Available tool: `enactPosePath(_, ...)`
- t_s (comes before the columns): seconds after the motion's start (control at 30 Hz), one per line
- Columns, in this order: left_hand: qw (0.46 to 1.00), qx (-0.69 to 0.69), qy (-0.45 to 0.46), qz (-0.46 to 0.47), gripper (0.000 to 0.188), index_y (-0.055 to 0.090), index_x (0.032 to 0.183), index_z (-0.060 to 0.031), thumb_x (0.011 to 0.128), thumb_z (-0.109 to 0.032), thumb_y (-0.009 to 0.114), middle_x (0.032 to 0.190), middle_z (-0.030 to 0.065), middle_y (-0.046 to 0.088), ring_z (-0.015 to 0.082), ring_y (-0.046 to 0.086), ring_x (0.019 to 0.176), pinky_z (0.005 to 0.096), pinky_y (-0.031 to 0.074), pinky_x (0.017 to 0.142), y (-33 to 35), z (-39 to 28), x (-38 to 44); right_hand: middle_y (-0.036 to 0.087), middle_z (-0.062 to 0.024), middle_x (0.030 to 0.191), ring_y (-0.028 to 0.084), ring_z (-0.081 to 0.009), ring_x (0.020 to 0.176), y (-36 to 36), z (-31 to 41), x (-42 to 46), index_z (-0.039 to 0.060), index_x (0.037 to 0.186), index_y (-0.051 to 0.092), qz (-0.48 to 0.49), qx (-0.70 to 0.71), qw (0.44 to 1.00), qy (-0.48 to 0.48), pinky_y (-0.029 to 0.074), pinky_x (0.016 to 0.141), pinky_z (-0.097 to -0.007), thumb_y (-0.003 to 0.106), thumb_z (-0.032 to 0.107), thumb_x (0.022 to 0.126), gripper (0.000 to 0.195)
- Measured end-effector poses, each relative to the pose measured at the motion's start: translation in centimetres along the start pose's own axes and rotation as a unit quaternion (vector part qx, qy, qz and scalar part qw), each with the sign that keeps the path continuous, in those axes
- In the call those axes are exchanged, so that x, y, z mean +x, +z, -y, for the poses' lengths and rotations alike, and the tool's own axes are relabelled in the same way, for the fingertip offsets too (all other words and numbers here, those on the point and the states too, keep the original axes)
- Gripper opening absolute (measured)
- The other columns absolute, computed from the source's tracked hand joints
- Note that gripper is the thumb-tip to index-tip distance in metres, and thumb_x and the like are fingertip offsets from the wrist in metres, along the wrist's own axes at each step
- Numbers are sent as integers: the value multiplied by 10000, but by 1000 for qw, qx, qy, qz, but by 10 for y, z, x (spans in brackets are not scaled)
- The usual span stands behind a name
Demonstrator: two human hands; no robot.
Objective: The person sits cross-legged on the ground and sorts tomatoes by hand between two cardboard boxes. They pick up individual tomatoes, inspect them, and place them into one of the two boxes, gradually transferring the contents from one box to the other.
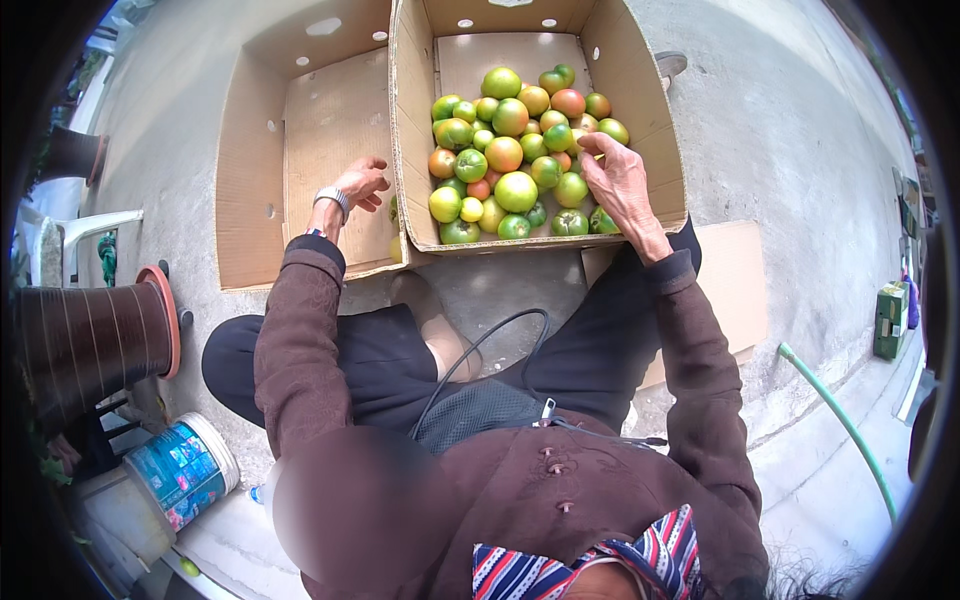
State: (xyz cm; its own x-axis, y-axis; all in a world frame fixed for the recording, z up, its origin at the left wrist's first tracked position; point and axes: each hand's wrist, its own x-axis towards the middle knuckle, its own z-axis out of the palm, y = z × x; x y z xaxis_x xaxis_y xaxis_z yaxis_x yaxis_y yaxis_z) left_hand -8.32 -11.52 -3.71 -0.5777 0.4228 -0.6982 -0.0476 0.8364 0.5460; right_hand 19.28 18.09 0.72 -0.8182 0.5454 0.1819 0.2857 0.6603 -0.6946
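Many green and reddish tomatoes (516, 192) lie in the right cardboard box (510, 56). Over their right side reaches my right hand (619, 180), its fingers bent and their tips down among the fruit; whether they grip a tomato cannot be made out. My left hand (363, 184), with a metal-banded watch (332, 201) on the wrist, hovers inside the left cardboard box (330, 120). Its fingers are loosely curled and apart, with nothing in them. Just past them, a green tomato (394, 210) and a yellowish one (395, 249) show partly behind the dividing wall.
The boxes stand side by side on concrete before my crossed legs. A flat cardboard sheet (724, 289) lies at right, near a green hose (840, 420). At left are a large brown planter (97, 345) and a printed plastic bucket (184, 469). A black cable (480, 341) loops over my lap.
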Motion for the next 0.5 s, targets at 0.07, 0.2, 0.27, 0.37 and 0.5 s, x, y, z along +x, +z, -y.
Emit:
enactPosePath(0.07, 993, -92, 46, -63, 557, 425, 1408, 2, 896, -139, 594, 1215, 183, 607, 247, 689, 874, 333, 604, 702, -14, -16, -5, 682, -159, 916, 683, -308, 859, -10, -3, 16, 54, 1105, 639, 1, -77, 996, -36, 538, 780, -394, 599, 144, 839, 284)
enactPosePath(0.2, 909, -321, 207, -169, 556, 424, 1389, 12, 914, -152, 662, 1213, 207, 599, 251, 687, 878, 325, 598, 742, -11, -69, -17, 654, -195, 878, 641, -378, 892, 10, -14, 54, 37, 971, 592, 62, -176, 974, -129, 508, 769, -481, 517, 45, 777, 208)
enactPosePath(0.27, 850, -387, 281, -220, 525, 476, 1338, 0, 898, -165, 709, 1164, 196, 626, 229, 691, 863, 316, 594, 742, -6, -82, -18, 662, -174, 864, 650, -354, 875, 29, -15, 64, 40, 901, 591, 102, -193, 966, -135, 516, 747, -455, 537, 46, 762, 149)
enactPosePath(0.37, 791, -431, 333, -277, 385, 562, 1233, 2, 897, -127, 699, 1070, 133, 661, 171, 674, 840, 278, 579, 727, 7, -94, -10, 659, -161, 817, 655, -351, 820, 57, -18, 74, 38, 848, 585, 148, -262, 949, -91, 514, 693, -459, 557, 71, 753, 105)
enactPosePath(0.5, 765, -487, 320, -274, 365, 577, 1192, -8, 878, -119, 725, 1011, 81, 670, 122, 657, 843, 259, 555, 753, 20, -83, 2, 641, -177, 823, 631, -365, 798, 67, -24, 80, 51, 868, 578, 85, -241, 961, -108, 496, 680, -481, 603, 111, 715, 166)
